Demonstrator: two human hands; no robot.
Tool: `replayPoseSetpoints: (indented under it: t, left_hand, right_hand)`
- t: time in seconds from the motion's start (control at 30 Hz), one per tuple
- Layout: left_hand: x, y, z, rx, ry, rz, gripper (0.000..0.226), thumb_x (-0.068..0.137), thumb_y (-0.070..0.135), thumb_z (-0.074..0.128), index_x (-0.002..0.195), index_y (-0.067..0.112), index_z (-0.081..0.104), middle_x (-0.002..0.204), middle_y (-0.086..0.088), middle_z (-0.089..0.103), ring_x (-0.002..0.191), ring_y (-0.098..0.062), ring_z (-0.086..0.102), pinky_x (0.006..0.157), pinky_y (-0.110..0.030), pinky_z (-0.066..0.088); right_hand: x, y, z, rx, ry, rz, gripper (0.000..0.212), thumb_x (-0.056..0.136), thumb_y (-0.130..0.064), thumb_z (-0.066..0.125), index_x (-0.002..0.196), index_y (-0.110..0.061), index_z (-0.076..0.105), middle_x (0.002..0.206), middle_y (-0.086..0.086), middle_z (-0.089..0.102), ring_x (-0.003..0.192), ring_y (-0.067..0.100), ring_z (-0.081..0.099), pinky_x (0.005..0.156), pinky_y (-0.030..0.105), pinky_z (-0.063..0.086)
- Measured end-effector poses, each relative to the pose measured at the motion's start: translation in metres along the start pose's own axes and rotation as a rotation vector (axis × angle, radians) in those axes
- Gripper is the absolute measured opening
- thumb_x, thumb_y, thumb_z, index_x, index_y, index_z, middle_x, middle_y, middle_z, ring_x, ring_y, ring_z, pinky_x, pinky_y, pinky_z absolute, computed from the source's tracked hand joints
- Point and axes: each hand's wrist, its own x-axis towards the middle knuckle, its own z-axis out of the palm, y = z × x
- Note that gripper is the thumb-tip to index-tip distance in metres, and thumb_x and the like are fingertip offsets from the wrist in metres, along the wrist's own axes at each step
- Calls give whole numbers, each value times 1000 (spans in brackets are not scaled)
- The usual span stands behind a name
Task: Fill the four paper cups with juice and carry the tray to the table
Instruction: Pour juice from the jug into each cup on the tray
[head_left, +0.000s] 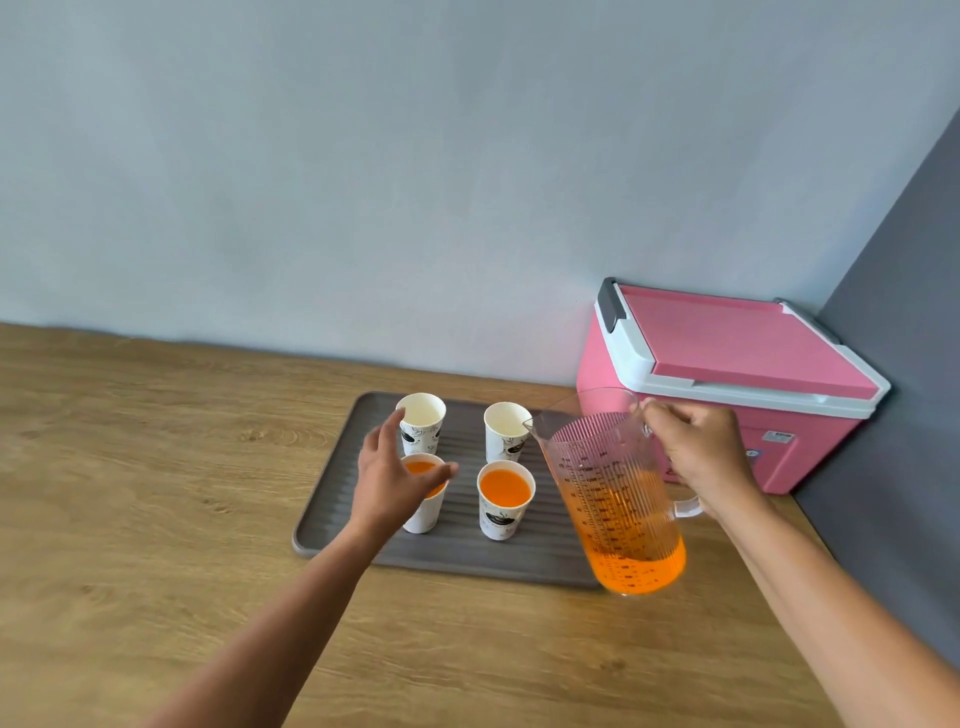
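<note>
Leave tray (457, 551) flat on counter (156, 467) and swing jug (618, 499), roughly a third full and gripped at the handle by the curled fingers of the right hand (701, 452), spout-first over the empty far-right cup (506, 431), then the empty far-left cup (422, 423). Tilt slowly, stopping at the level seen in near-right cup (505, 501) and near-left cup (423, 512), both already orange close to the rim. Brace each paper wall lightly with the left hand (389, 478), spread wide and holding nothing above that near-left cup.

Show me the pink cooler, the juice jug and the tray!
pink cooler (727, 343), head view, on its lid.
juice jug (618, 493), head view, on its clear side.
tray (467, 552), head view, on its bare front part.
</note>
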Motion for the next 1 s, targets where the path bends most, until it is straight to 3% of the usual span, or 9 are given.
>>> replayPoseSetpoints:
  t: [0.07,0.13,0.27,0.4,0.53,0.7,0.83,1.0]
  left_hand:
    - [9,18,3,-17,38,87,82,71,45,81,141,30,41,145,1,40,133,-17,41,103,-35,39]
    - [21,33,11,-15,-8,137,71,75,44,79,137,27,47,140,3,47,126,-15,49,97,-32,42]
    - [52,49,39,77,-197,132,87,70,44,82,142,21,39,144,-5,46,130,-22,47,104,-39,42]
    - [79,53,66,235,-348,88,108,64,48,85,150,19,26,152,-12,36,137,-31,39,107,-48,38]
    - [96,50,84,339,-421,57,113,62,44,87,150,14,22,152,-14,35,135,-35,40,104,-47,39]
    - [104,43,96,328,-470,31,103,59,39,90,142,14,34,140,-12,49,124,-32,49,93,-40,43]
    - [112,31,99,321,-451,30,101,47,56,88,130,19,46,127,-6,60,109,-26,58,86,-41,52]
    - [107,31,101,305,-412,41,92,62,36,89,136,15,39,134,-10,55,118,-29,54,86,-39,48]
  right_hand:
    - [0,2,-2,-4,11,-1,31,88,-21,64,77,7,72,59,33,52,42,6,36,56,29,34]
    - [0,3,-5,-6,24,9,32,88,-20,64,76,8,71,55,26,50,43,6,36,56,29,33]
    - [-1,7,-11,-46,59,66,35,87,-24,64,71,7,69,47,4,37,41,6,31,55,28,29]
    - [-4,9,-18,-37,77,88,36,86,-27,64,65,2,69,55,25,50,51,17,43,57,30,34]
    - [-6,15,-24,-37,103,118,36,84,-34,63,75,-1,74,69,23,66,57,31,56,57,33,44]
    - [-7,21,-31,-21,101,156,39,83,-36,62,69,-1,70,61,25,56,56,16,47,58,30,39]
    - [-7,23,-33,-54,93,167,35,88,-32,62,76,-2,74,67,29,59,47,12,39,49,24,31]
    - [-4,27,-33,-59,102,172,35,88,-31,62,73,-1,73,72,30,63,49,14,40,51,25,30]
